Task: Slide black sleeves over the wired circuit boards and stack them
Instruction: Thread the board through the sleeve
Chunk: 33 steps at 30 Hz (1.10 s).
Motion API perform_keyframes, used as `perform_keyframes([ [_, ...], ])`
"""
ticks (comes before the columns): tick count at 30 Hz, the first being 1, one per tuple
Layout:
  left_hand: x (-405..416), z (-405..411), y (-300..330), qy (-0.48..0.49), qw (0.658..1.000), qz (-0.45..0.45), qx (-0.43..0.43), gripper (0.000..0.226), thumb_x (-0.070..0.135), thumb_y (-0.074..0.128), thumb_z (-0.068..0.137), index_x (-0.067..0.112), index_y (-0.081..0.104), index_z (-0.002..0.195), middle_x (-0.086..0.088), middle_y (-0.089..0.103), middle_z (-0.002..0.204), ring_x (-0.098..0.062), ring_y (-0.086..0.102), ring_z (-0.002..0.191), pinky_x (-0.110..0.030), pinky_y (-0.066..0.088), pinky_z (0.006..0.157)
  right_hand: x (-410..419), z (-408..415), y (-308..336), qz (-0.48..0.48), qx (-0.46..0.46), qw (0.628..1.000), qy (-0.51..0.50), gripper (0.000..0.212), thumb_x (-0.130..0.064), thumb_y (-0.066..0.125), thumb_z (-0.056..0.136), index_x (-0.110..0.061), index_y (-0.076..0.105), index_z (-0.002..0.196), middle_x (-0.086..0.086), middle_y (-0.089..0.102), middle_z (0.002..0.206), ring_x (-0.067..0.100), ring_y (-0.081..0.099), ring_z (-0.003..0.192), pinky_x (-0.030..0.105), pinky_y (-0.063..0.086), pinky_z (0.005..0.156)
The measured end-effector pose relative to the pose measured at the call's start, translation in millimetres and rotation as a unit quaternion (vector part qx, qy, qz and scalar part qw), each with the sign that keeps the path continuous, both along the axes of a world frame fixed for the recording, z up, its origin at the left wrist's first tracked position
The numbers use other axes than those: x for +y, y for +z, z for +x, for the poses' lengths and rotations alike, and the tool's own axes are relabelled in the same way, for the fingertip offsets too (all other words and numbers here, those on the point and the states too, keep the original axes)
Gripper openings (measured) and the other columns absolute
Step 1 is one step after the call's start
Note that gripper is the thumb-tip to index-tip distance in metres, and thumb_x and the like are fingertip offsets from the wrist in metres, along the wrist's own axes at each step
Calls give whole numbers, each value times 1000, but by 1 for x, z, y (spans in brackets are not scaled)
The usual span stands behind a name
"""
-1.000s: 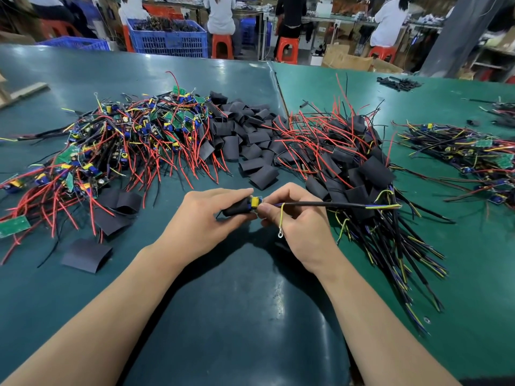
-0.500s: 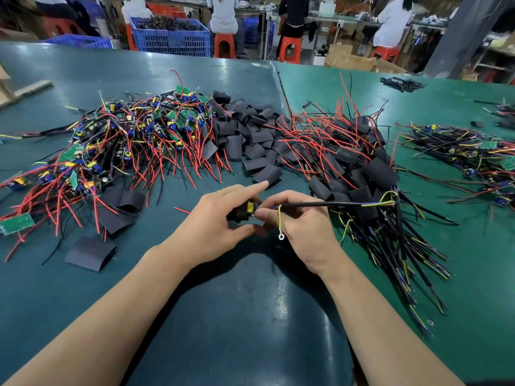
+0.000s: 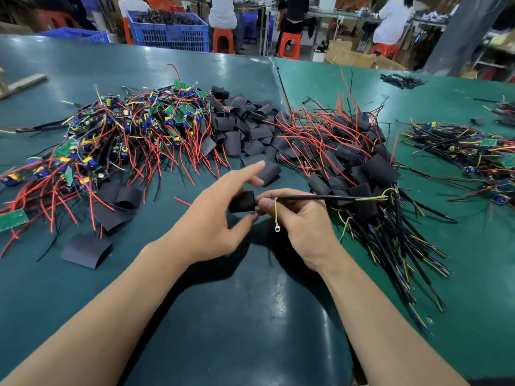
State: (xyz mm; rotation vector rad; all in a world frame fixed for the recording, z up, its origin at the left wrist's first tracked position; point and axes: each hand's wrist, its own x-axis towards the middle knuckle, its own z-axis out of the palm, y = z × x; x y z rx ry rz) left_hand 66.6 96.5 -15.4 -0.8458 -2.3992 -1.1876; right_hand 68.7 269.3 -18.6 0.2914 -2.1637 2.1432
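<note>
Between my hands hangs a wired circuit board inside a black sleeve (image 3: 242,201); no part of the board shows. My right hand (image 3: 301,221) pinches its black cable (image 3: 306,197) right at the sleeve's mouth, and a yellow-green wire with a ring terminal (image 3: 276,228) dangles below. My left hand (image 3: 206,224) is spread beside the sleeve, index finger straight, thumb tip just under it. Bare boards with red wires (image 3: 125,135) are heaped at left, empty sleeves (image 3: 245,126) in the middle, sleeved boards (image 3: 348,168) at right.
Loose flat sleeves (image 3: 86,250) lie at my near left on the green mat (image 3: 223,316). Another wire bundle (image 3: 459,151) spreads at far right. A blue crate (image 3: 170,32) and people on red stools (image 3: 289,44) are beyond the table's far edge.
The sleeve has slid fully over the board, hiding its yellow part. My left hand has loosened its grip and its fingers have spread. The right hand still holds the cable.
</note>
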Motion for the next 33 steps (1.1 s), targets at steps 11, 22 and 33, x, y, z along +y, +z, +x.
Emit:
perform_keyframes([
  [11,-8,3,8,73,997,21,8,47,34,73,76,13,71,118,-2,70,93,-12,63,87,-23,52,82,6,-1,4,-101,-44,994,23,6,-26,74,73,-22,78,75,5,73,74,18,68,64,24,52,55],
  [22,-9,-4,5,98,988,11,120,57,38,76,76,7,66,122,-2,69,111,-18,59,97,-32,46,95,4,0,5,-36,-1,998,-53,12,-16,76,84,-13,65,83,8,68,60,20,62,48,25,50,46],
  [33,-8,-6,2,166,977,71,115,24,22,60,94,6,71,107,3,66,90,-14,56,86,-14,38,84,37,-12,26,-370,-116,905,-173,29,-22,50,103,0,64,91,10,73,70,17,72,59,18,53,47],
])
